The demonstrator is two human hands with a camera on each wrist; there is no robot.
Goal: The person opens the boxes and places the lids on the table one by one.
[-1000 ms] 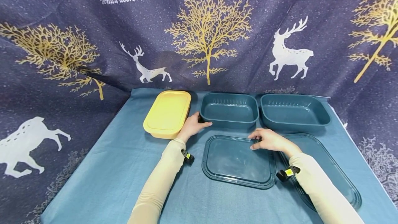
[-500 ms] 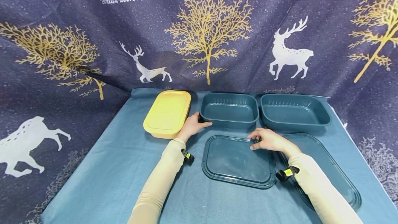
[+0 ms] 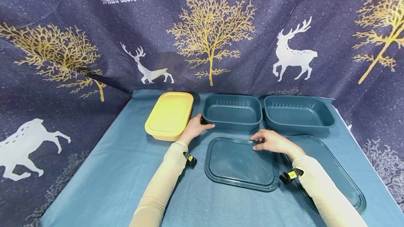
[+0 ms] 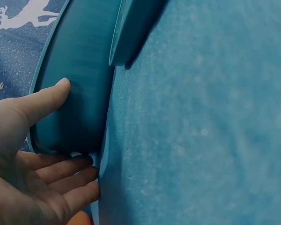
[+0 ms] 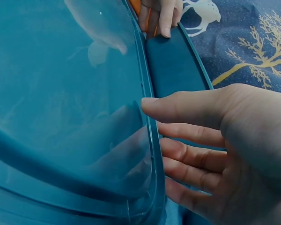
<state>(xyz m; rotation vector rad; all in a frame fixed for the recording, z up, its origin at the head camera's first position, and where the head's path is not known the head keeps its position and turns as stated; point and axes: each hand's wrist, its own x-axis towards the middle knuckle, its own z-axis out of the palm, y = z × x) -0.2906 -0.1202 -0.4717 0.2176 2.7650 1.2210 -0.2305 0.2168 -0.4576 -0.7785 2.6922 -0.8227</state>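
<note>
My left hand (image 3: 196, 128) lies between a yellow lidded food container (image 3: 169, 115) and the middle dark-teal food container (image 3: 232, 115), which has no lid on. In the left wrist view the thumb touches its front wall (image 4: 84, 108), and loosely extended fingers (image 4: 72, 180) run along its end. My right hand (image 3: 271, 140) is at the far right part of a flat teal lid (image 3: 236, 164). Seen from the right wrist, the thumb tip rests at the lid's rim (image 5: 152, 140), with relaxed fingers spread along the rim's outer side.
A second teal container (image 3: 300, 115), uncovered, stands at the back right. Another teal lid (image 3: 334, 171) lies right of the first, partly under my right forearm (image 3: 322, 188). A blue cloth (image 3: 107, 181) covers the table, with a patterned curtain (image 3: 214, 38) behind.
</note>
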